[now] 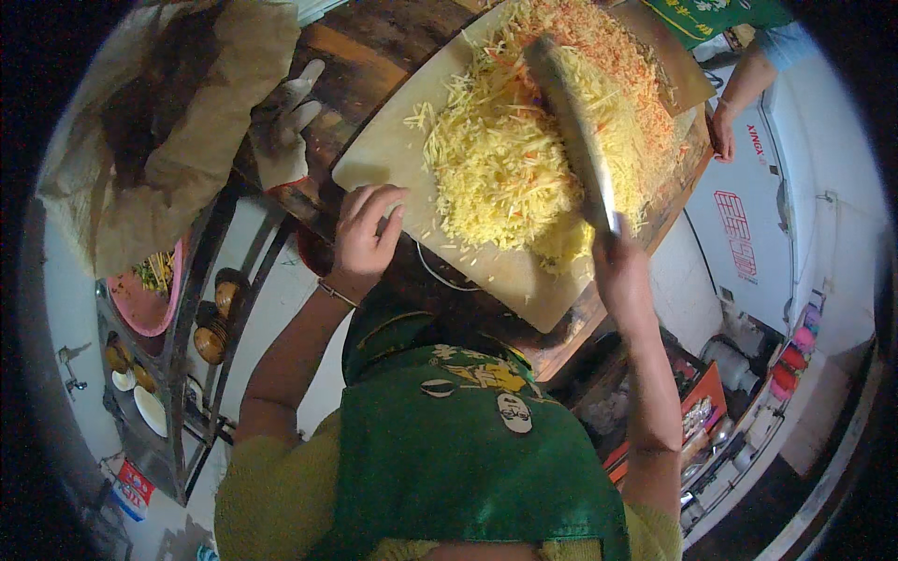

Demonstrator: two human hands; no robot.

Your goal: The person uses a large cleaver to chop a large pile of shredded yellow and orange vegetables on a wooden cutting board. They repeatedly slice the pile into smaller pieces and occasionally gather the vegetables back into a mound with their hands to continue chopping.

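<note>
A large pale cutting board [379, 151] lies on a wooden table, heaped with yellow shreds [491, 175] that look like a vegetable, with finer orange shreds [610, 35] towards the far right. My right hand [624, 280] grips the handle of a long, broad-bladed knife [579, 140]; its blade points away from me and lies over the heap. At the board's near left edge rests my left hand [368, 228], fingers loosely curled and apart, holding nothing. Part of the handle is hidden in my right fist.
A co-worker's hand [722, 133] is at the table's right edge, near another broad blade [673, 70]. A work glove [284, 133] lies left of the board. Brown sacking [175, 133] and a pink basin [147, 298] are at left. A white freezer [744, 203] stands at right.
</note>
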